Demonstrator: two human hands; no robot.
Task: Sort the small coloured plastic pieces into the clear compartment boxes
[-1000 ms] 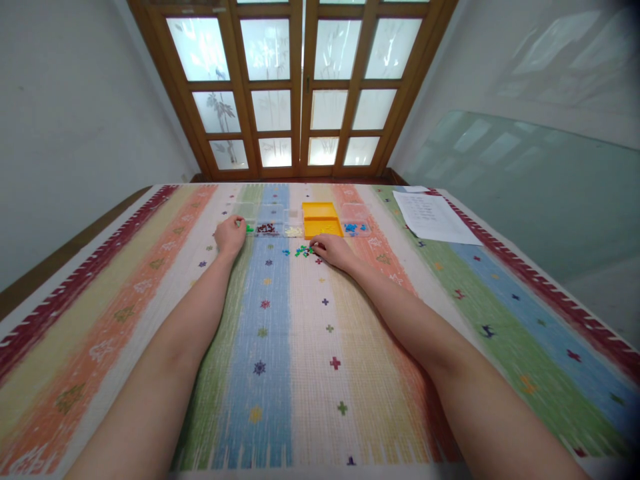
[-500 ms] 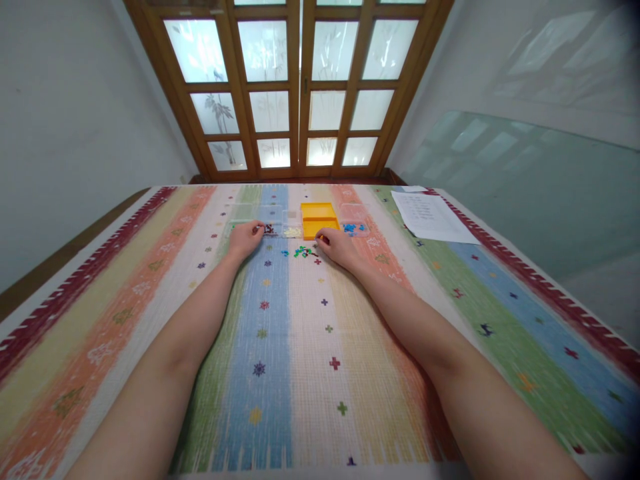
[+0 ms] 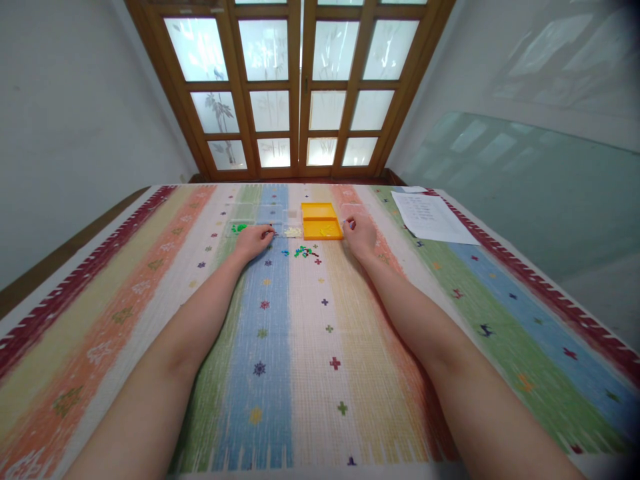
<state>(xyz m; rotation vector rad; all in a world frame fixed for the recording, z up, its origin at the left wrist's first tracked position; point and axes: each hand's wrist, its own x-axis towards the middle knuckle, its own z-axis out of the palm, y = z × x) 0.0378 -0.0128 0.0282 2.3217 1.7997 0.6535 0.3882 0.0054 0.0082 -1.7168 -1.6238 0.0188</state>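
My left hand (image 3: 254, 241) is over the clear box section that held dark pieces, its fingertips pinched together. Just left of it, small green pieces (image 3: 239, 228) lie in a clear compartment. My right hand (image 3: 361, 237) is at the clear box to the right, fingers curled into a pinch and covering the blue pieces there. Anything held in either pinch is too small to make out. Between the hands sits an open yellow box (image 3: 320, 210) with yellow pieces (image 3: 328, 231) inside. Pale pieces (image 3: 293, 231) fill a small clear box beside it. Nearer me lies a loose mixed pile (image 3: 303, 251), mostly green.
A striped cloth (image 3: 310, 373) covers the table. Printed paper sheets (image 3: 433, 215) lie at the right rear. A glass-paned wooden door (image 3: 299, 127) stands behind the table, and a glass sheet (image 3: 525, 193) is along the right wall.
My right hand has moved right and slightly away, from beside the loose pile to the blue pieces. My left hand has shifted a little right, uncovering the green pieces and covering the dark ones.
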